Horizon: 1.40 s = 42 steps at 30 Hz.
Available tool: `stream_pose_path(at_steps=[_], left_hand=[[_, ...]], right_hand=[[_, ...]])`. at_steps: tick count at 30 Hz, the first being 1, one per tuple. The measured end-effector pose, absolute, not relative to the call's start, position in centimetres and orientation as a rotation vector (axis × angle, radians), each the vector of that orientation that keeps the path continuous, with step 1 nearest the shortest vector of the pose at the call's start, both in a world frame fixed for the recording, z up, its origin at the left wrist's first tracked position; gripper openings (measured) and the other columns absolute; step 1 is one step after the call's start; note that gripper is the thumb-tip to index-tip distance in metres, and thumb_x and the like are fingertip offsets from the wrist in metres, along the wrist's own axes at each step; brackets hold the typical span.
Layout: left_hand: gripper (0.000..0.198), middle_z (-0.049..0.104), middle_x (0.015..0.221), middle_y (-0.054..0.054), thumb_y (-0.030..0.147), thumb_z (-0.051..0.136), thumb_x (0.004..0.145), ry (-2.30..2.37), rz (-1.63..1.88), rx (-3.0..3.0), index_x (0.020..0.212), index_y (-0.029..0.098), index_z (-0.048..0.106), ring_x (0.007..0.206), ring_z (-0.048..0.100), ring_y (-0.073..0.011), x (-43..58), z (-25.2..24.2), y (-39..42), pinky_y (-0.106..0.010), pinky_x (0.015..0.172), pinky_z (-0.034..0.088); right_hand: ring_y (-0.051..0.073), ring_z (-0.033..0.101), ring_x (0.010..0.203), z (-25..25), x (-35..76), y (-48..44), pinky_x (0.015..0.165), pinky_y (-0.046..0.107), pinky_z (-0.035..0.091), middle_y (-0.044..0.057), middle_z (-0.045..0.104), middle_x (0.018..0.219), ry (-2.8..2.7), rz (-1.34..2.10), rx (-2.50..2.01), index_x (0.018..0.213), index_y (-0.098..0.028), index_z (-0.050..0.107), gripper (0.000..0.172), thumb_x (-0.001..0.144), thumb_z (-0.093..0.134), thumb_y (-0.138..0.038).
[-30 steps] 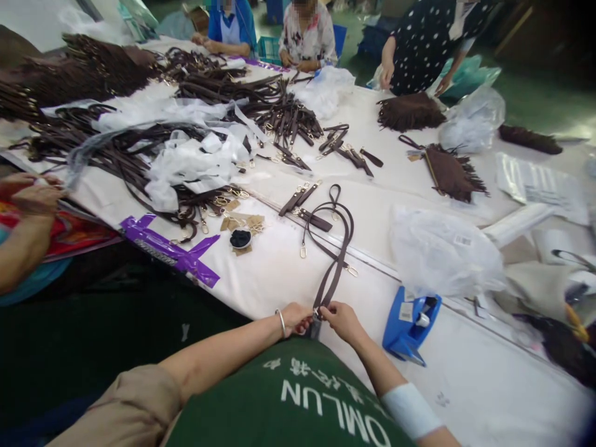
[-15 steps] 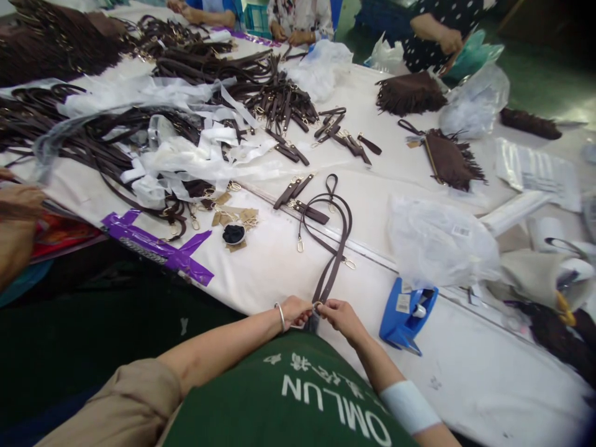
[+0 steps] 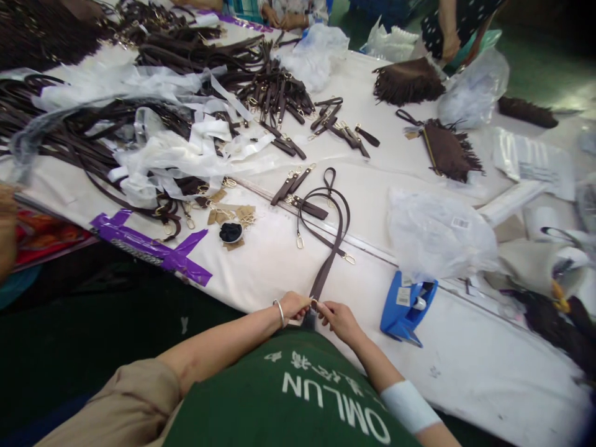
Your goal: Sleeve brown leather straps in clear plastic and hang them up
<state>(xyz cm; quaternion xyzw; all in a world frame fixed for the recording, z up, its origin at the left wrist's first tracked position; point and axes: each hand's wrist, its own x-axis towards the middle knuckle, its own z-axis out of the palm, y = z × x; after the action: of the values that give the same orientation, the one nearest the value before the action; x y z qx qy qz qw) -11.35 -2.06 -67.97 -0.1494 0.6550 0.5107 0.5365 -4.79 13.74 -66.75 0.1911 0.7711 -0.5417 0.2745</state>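
Observation:
A long dark brown leather strap (image 3: 331, 248) with gold clasps lies looped on the white table (image 3: 279, 267) and runs down to its near edge. My left hand (image 3: 294, 306) and my right hand (image 3: 339, 318) meet at that edge, both pinched on the strap's near end, where a small metal ring shows between the fingertips. A bangle circles my left wrist and a white band wraps my right forearm. Whatever hangs below the table edge between my hands is mostly hidden.
A blue tape dispenser (image 3: 408, 306) stands right of my hands, with a crumpled plastic bag (image 3: 437, 239) behind it. Short straps (image 3: 298, 189), paper tags (image 3: 233, 216), a small black cup (image 3: 230, 232) and purple tape (image 3: 149, 246) lie left. Strap piles and fringed brown bags (image 3: 449, 152) fill the far table, where other people work.
The view has tilted down, shifting the table upward in frame. My hands stay pinched together on the strap end and the strap's lower part is drawn straighter.

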Motion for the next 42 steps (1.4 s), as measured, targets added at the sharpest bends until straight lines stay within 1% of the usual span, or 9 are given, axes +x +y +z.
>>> stream_pose_path(at_steps=[3, 5, 8, 10, 13, 18, 29, 35, 42], left_hand=[[0.037, 0.049, 0.056, 0.002, 0.047, 0.057, 0.074, 1.637, 1.178, -0.238, 0.066, 0.011, 0.053, 0.046, 0.039, -0.0060, -12.3, -68.4, -2.9, -0.019, 0.043, 0.031], [0.042, 0.053, 0.062, -0.001, 0.053, 0.048, 0.079, 1.711, 1.138, -0.161, 0.074, 0.011, 0.054, 0.048, 0.042, -0.0071, -13.1, -68.7, -3.2, -0.020, 0.044, 0.034], [0.054, 0.055, 0.061, -0.001, 0.063, 0.042, 0.078, 1.832, 1.040, -0.024, 0.076, 0.011, 0.057, 0.049, 0.044, -0.0091, -14.2, -69.1, -2.9, -0.021, 0.046, 0.034], [0.053, 0.052, 0.055, -0.001, 0.065, 0.053, 0.069, 1.897, 0.969, 0.092, 0.068, 0.012, 0.059, 0.052, 0.045, -0.0105, -14.6, -69.4, -2.3, -0.022, 0.048, 0.032], [0.040, 0.051, 0.053, 0.001, 0.054, 0.067, 0.061, 1.953, 0.905, 0.250, 0.064, 0.014, 0.061, 0.058, 0.047, -0.0118, -14.8, -69.6, -1.5, -0.022, 0.052, 0.031], [0.023, 0.052, 0.054, 0.003, 0.038, 0.063, 0.068, 1.967, 0.885, 0.387, 0.067, 0.015, 0.060, 0.056, 0.047, -0.0108, -14.8, -69.6, -1.3, -0.021, 0.052, 0.030], [0.016, 0.061, 0.072, 0.000, 0.028, 0.056, 0.076, 1.943, 0.983, 0.482, 0.084, 0.015, 0.059, 0.068, 0.055, -0.0122, -13.3, -69.5, -3.7, -0.021, 0.062, 0.042], [0.033, 0.058, 0.063, 0.003, 0.018, 0.044, 0.080, 1.863, 0.954, 0.355, 0.112, 0.013, 0.050, 0.048, 0.052, -0.0094, -12.8, -71.1, -4.1, -0.019, 0.046, 0.041], [0.028, 0.057, 0.064, 0.002, 0.019, 0.053, 0.075, 1.994, 1.008, 0.410, 0.103, 0.014, 0.055, 0.060, 0.053, -0.0116, -13.7, -71.3, -3.3, -0.022, 0.060, 0.043]], right_hand=[[0.016, 0.059, 0.063, -67.2, -3.8, 13.7, 0.050, 0.025, 0.045, 0.004, 0.064, 0.078, 1.969, -1.586, 0.620, 0.086, -0.018, 0.061, 0.036, 0.076, 0.050, -0.051], [0.015, 0.059, 0.063, -67.6, -3.4, 13.5, 0.049, 0.025, 0.046, 0.005, 0.063, 0.081, 1.914, -1.631, 0.738, 0.093, -0.018, 0.056, 0.039, 0.075, 0.050, -0.052], [0.013, 0.053, 0.049, -68.2, -3.3, 12.9, 0.039, 0.023, 0.039, 0.005, 0.060, 0.069, 1.810, -1.633, 0.868, 0.082, -0.016, 0.055, 0.040, 0.076, 0.048, -0.055], [0.011, 0.049, 0.043, -68.4, -3.4, 12.4, 0.035, 0.021, 0.033, 0.004, 0.058, 0.063, 1.747, -1.634, 0.908, 0.071, -0.016, 0.053, 0.039, 0.075, 0.051, -0.055], [0.009, 0.046, 0.042, -68.3, -3.8, 11.9, 0.034, 0.019, 0.029, 0.002, 0.057, 0.061, 1.704, -1.661, 0.932, 0.064, -0.017, 0.051, 0.034, 0.072, 0.058, -0.050], [0.006, 0.034, 0.037, -67.4, -4.5, 11.9, 0.035, 0.020, 0.022, -0.004, 0.049, 0.046, 1.771, -1.714, 0.947, 0.059, -0.017, 0.052, 0.030, 0.068, 0.064, -0.043], [0.008, 0.041, 0.040, -68.1, -3.9, 10.7, 0.041, 0.021, 0.032, -0.004, 0.051, 0.049, 1.764, -1.837, 0.944, 0.066, -0.018, 0.050, 0.034, 0.072, 0.058, -0.051], [0.011, 0.046, 0.041, -69.2, -4.2, 11.3, 0.039, 0.022, 0.034, -0.003, 0.053, 0.049, 1.882, -1.727, 0.971, 0.065, -0.019, 0.049, 0.032, 0.073, 0.055, -0.050], [0.010, 0.039, 0.034, -70.3, -4.8, 11.9, 0.036, 0.023, 0.029, -0.004, 0.051, 0.046, 2.038, -1.614, 0.888, 0.066, -0.020, 0.050, 0.032, 0.076, 0.051, -0.050]])
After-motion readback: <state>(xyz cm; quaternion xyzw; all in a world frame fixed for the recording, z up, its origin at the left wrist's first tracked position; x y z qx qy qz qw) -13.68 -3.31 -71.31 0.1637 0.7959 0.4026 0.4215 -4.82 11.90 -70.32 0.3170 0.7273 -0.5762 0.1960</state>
